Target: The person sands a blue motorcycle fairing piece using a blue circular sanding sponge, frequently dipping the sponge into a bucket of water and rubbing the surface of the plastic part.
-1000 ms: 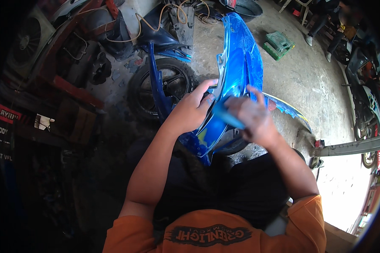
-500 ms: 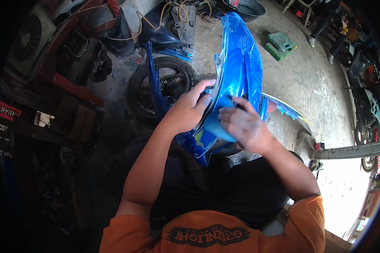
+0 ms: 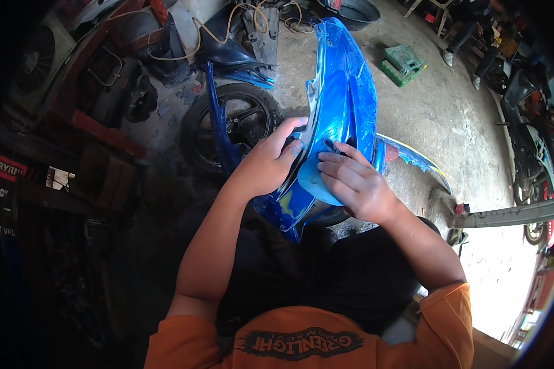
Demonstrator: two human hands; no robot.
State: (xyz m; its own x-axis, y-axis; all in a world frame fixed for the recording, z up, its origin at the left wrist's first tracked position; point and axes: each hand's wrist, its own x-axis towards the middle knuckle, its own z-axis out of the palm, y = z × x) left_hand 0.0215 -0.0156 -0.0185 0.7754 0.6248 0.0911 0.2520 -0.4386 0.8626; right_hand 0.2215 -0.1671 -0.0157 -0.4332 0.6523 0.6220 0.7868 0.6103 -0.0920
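Note:
A large blue body panel [image 3: 345, 80] with scuffed paint and a yellow patch stands propped in front of me, tapering toward my knees. My left hand [image 3: 277, 160] grips its pale inner edge, fingers curled over it and thumb against it. Under the fingers of my right hand [image 3: 357, 184] is a light blue rounded sheet or pad [image 3: 311, 181], pressed onto the lower middle of the panel. Its underside is hidden. A narrower dark blue piece [image 3: 218, 120] is just left of the panel, in front of a black wheel [image 3: 200, 132].
A green plastic case [image 3: 400, 64] lies on the concrete floor. A striped panel [image 3: 421, 163] extends right. A hose [image 3: 197, 31] runs over dark parts at the back. A person's legs [image 3: 458, 43] are at the upper right, near motorcycles [image 3: 523, 154]. A metal beam [image 3: 508, 214] crosses below them.
My right hand and the light blue pad have moved down and slightly left across the panel since a second ago, and are less blurred. My left hand stays on the edge.

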